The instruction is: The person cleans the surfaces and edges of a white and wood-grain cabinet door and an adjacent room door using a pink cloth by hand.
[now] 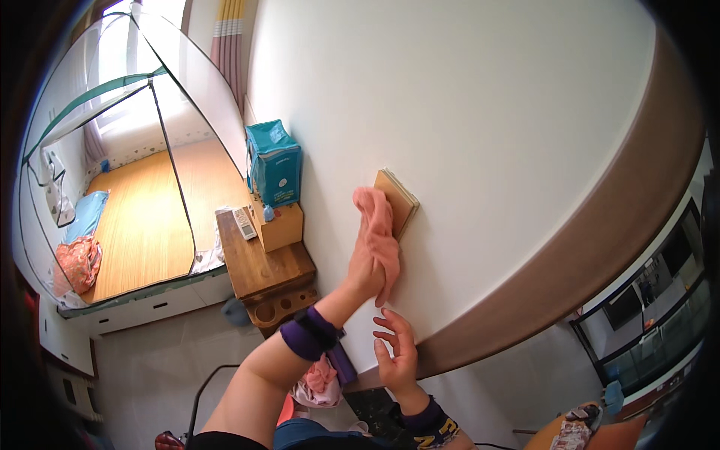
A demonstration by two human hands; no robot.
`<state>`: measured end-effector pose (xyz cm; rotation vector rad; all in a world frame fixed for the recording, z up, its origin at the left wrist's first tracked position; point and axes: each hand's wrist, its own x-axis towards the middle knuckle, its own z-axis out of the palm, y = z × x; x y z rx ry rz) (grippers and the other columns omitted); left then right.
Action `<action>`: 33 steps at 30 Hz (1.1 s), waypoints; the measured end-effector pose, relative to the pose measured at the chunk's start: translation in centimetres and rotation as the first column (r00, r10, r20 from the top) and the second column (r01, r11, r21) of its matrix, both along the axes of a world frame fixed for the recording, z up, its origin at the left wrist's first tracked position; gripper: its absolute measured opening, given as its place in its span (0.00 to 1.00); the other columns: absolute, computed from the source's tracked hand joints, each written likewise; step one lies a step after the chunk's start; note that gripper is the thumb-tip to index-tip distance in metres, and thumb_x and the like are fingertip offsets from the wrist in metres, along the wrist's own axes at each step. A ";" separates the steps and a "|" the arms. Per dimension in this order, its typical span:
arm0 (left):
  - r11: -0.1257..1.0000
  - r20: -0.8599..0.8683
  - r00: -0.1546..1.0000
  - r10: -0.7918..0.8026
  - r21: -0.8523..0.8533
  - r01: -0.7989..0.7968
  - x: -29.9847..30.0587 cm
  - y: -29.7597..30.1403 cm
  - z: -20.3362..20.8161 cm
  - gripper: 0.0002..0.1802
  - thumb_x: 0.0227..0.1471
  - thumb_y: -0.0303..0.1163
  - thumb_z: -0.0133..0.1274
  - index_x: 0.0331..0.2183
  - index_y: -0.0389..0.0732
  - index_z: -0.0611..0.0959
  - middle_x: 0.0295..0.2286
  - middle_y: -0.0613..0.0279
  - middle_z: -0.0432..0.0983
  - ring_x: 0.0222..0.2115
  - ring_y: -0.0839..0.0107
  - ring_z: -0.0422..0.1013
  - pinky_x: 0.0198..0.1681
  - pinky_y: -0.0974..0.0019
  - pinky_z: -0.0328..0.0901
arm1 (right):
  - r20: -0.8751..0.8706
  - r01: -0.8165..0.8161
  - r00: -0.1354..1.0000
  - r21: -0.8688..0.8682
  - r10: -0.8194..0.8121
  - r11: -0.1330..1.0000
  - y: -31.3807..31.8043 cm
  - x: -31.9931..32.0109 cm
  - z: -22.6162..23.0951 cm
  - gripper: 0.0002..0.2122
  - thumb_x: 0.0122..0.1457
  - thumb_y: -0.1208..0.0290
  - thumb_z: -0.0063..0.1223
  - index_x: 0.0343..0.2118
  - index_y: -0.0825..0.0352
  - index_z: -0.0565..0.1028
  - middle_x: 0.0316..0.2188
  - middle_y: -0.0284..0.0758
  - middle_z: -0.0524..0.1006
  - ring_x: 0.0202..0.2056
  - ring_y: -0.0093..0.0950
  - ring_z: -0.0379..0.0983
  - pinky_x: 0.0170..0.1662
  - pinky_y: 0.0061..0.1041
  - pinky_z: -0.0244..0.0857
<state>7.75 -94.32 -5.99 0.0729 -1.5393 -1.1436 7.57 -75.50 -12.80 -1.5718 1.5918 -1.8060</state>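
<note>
A pink cloth hangs over and around my left hand, which is raised to the white wall. The cloth's upper part lies against a gold square wall switch and covers part of its left side. Most of my left fingers are hidden under the cloth. Lower and to the right, my right hand is held up in front of the wall's brown edge trim, fingers apart and nothing in them. Both wrists wear dark purple bands.
Left of the wall stand a wooden cabinet with a remote control and a teal box-shaped bag. Farther left, a mosquito net tent covers a bed. More pink cloth lies below my left arm. Brown trim borders the wall.
</note>
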 end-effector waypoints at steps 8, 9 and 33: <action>0.992 0.123 0.992 0.002 -0.123 0.013 1.1 -1.7 -1.0 0.36 0.60 0.37 0.39 0.65 0.36 0.51 0.56 0.48 0.53 0.57 0.51 0.52 0.66 0.60 0.39 | -0.042 0.185 0.982 -0.013 -0.186 0.983 -1.4 1.4 0.3 0.22 0.60 0.80 0.49 0.58 0.71 0.66 0.52 0.42 0.67 0.50 0.32 0.73 0.48 0.27 0.71; 0.997 0.040 0.997 -0.068 -0.044 0.070 0.6 -1.7 -1.3 0.35 0.61 0.36 0.38 0.66 0.36 0.51 0.58 0.51 0.53 0.59 0.55 0.50 0.66 0.61 0.39 | -0.060 0.205 0.977 -0.019 -0.206 0.979 -1.5 1.4 0.6 0.21 0.60 0.80 0.48 0.58 0.71 0.67 0.52 0.41 0.68 0.49 0.32 0.73 0.47 0.27 0.71; 0.948 0.124 0.948 -0.294 0.164 0.273 6.7 -5.7 4.3 0.33 0.62 0.49 0.43 0.60 0.38 0.65 0.61 0.52 0.58 0.54 0.60 0.66 0.50 0.61 0.68 | 0.300 0.139 0.944 0.013 -0.136 0.990 -14.5 -0.8 8.5 0.18 0.71 0.66 0.37 0.55 0.73 0.71 0.39 0.39 0.80 0.29 0.19 0.75 0.32 0.19 0.70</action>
